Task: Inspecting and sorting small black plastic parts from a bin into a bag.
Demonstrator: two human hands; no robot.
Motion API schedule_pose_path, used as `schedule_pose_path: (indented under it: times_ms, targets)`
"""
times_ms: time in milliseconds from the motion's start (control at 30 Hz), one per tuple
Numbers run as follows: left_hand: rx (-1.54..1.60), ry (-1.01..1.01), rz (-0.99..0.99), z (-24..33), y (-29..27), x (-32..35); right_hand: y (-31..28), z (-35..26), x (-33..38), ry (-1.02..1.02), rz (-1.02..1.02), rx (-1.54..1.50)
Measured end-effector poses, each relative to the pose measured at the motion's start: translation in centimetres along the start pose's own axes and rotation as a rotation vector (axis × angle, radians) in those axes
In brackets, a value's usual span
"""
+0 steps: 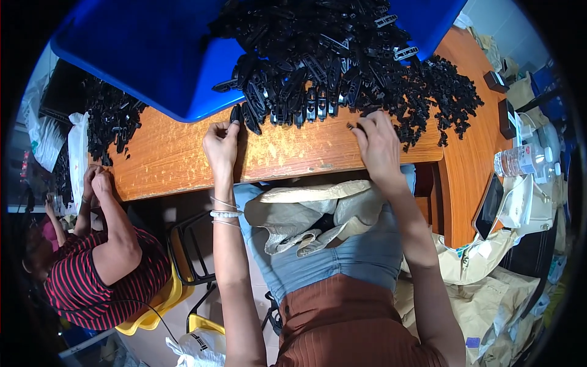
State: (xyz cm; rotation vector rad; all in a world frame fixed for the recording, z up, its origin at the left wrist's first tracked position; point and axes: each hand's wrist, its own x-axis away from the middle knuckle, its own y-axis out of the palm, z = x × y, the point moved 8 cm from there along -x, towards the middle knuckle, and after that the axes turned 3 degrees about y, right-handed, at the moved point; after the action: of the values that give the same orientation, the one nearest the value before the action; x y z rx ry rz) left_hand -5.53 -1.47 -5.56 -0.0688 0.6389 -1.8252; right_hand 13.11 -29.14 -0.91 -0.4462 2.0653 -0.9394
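My left hand [220, 147] is closed in a pinch on a narrow black plastic part [236, 114], just above the table's near edge. The part stands upright beside the loose pile. My right hand [380, 145] is curled at the right side of the pile, with a small dark plastic piece [351, 126] showing at its fingertips. Between and beyond the hands lies a big heap of long black plastic parts [306, 67], spilling out of a blue bin [140, 67]. Smaller black pieces [449, 92] lie in a heap to the right.
An open paper sack [306, 194] rests on my lap under the edge of the wooden table [171, 159]. At the right are a phone [489, 205], a water bottle [516, 161] and paper bags [483, 300]. A person in a striped shirt [110, 275] sits at the left, near another black heap [110, 116].
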Motion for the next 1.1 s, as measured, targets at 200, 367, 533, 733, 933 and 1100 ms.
schedule_pose_path:
  times_ms: [200,367,533,733,933,1100]
  targets:
    - [0.383,-0.097,0.003,-0.2,-0.5,1.0,-1.7,0.5,0.2,-0.036,0.097,-0.246]
    - [0.616,-0.121,-0.017,2.1,-1.1,2.8,-0.9,0.2,-0.8,-0.066,-0.098,-0.197]
    - [0.609,-0.112,-0.195,6.5,0.4,6.2,-0.3,-0.7,-1.7,-0.13,-0.107,-0.084]
    - [0.623,-0.159,-0.406,8.1,3.8,10.0,-0.2,1.6,-1.5,0.234,-0.045,-0.48]
    - [0.579,-0.134,-0.485,9.2,5.1,11.7,0.6,1.0,0.6,0.557,-0.304,-1.112]
    - [0.617,-0.136,-0.555,10.7,5.1,12.8,-2.5,-2.4,1.4,0.49,-0.319,-1.185]
